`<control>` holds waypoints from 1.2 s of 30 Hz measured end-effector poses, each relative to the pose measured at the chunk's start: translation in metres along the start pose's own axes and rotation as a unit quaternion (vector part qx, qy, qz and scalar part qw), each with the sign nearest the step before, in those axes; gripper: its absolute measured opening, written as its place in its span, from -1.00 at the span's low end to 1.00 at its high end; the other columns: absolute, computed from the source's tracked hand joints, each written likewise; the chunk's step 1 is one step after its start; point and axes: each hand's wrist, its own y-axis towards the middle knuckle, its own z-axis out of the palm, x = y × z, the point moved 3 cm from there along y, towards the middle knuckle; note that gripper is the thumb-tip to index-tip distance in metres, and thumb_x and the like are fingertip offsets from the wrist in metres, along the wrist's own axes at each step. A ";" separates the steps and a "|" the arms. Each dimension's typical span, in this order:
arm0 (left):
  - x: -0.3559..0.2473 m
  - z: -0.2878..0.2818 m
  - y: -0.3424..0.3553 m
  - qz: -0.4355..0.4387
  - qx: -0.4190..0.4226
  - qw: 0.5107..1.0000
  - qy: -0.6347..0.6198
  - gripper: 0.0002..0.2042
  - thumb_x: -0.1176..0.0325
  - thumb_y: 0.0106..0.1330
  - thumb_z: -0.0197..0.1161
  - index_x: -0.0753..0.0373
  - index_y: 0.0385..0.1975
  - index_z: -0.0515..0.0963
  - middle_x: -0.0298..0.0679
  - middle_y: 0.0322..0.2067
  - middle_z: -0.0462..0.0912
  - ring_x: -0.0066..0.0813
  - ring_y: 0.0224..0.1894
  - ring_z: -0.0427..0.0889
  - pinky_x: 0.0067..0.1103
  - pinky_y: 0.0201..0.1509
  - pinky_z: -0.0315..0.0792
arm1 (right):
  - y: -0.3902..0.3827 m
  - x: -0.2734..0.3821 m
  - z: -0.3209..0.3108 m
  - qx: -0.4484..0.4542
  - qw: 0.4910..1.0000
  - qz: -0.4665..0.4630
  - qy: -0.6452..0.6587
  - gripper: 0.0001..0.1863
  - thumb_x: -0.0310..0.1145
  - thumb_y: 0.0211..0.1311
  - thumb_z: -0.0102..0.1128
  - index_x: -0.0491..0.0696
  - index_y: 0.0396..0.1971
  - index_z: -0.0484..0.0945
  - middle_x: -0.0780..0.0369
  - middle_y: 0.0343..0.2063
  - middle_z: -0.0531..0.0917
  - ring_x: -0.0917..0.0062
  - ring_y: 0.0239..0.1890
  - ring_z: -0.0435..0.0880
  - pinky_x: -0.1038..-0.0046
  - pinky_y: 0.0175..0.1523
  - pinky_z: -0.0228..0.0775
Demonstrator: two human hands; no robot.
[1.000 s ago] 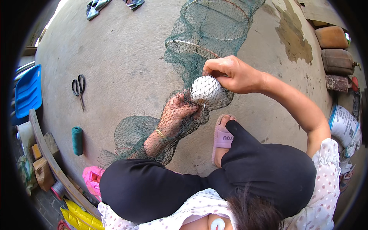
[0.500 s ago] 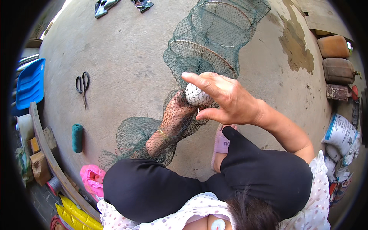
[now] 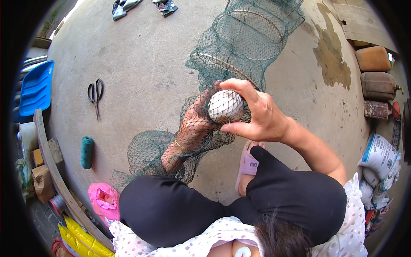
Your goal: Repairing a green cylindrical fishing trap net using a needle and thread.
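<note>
Looks like they're steadying the white ball (image 3: 226,106) inside the green net (image 3: 150,147), left hand (image 3: 195,121) cupping its left side, right hand (image 3: 267,115) gripping its right, so next move probably wants taut netting.

Concrete floor (image 3: 145,81) carries black-handled scissors (image 3: 96,96); green spool (image 3: 87,152) on their near side, ringed green net (image 3: 246,40) right of them, patterned cloths (image 3: 165,7) beyond.

Scene lit brightly by diffuse daylight; concrete floor (image 3: 145,64) evenly exposed, only soft shadows cast. Upper-left edge partly blown out. Netting (image 3: 207,73) sharply resolved. Wooden plank (image 3: 46,147) bowed by fisheye; corners blacked out, rim detail softened.
</note>
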 end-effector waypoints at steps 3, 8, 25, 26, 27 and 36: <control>-0.004 0.007 0.003 0.001 0.003 0.977 -0.213 -0.14 0.66 -0.09 0.33 0.32 0.34 0.11 -0.20 0.30 0.24 -0.29 0.34 0.24 -0.39 0.37 0.23 | -0.003 0.004 -0.004 -0.026 0.999 -0.002 -0.044 -0.25 -0.35 -0.17 0.51 -0.16 0.10 0.38 0.05 -0.02 0.52 0.23 -0.01 0.59 0.34 0.06 0.44; -0.001 0.007 0.005 0.047 0.014 0.963 -0.264 -0.16 0.68 -0.10 0.25 0.32 0.33 0.12 -0.16 0.29 0.25 -0.30 0.31 0.29 -0.39 0.35 0.27 | 0.002 0.010 -0.010 -0.059 0.979 -0.037 -0.189 -0.41 -0.38 -0.19 0.45 -0.13 -0.03 0.52 0.08 -0.17 0.54 0.18 -0.23 0.61 0.29 -0.09 0.49; -0.007 0.012 0.001 0.028 -0.019 0.960 -0.279 -0.25 0.69 -0.08 0.15 0.36 0.28 0.20 -0.11 0.17 0.39 -0.33 0.16 0.45 -0.48 0.19 0.41 | -0.001 0.026 -0.001 -0.117 0.948 -0.145 -0.259 -0.86 -0.43 -0.11 0.29 0.01 -0.46 0.58 0.09 -0.01 0.56 0.28 0.05 0.56 0.17 0.19 0.22; -0.008 0.014 0.002 0.028 -0.016 0.959 -0.280 -0.25 0.69 -0.08 0.15 0.36 0.28 0.20 -0.11 0.17 0.39 -0.33 0.16 0.45 -0.48 0.19 0.41 | -0.003 0.029 -0.003 -0.117 0.947 -0.144 -0.261 -0.86 -0.43 -0.11 0.29 0.01 -0.46 0.58 0.09 -0.01 0.56 0.28 0.05 0.56 0.17 0.19 0.22; -0.009 0.015 0.001 0.027 -0.026 0.962 -0.269 -0.27 0.69 -0.04 0.16 0.37 0.28 0.20 -0.10 0.15 0.41 -0.33 0.14 0.47 -0.48 0.16 0.44 | -0.002 0.038 -0.006 -0.116 0.958 -0.144 -0.221 -0.86 -0.43 -0.11 0.32 -0.01 -0.47 0.57 0.11 -0.04 0.59 0.28 0.04 0.57 0.17 0.19 0.23; 0.052 -0.031 0.009 -0.034 -0.169 0.966 -0.195 -0.40 0.83 -0.03 -0.05 0.45 0.14 0.34 -0.10 -0.02 0.56 -0.46 -0.18 0.61 -0.64 -0.25 0.49 | -0.025 0.057 -0.089 -0.020 0.781 0.273 0.561 -0.82 -0.28 0.40 0.04 -0.06 -0.23 0.31 0.30 -0.65 0.44 0.69 -0.64 0.42 0.65 -0.46 0.27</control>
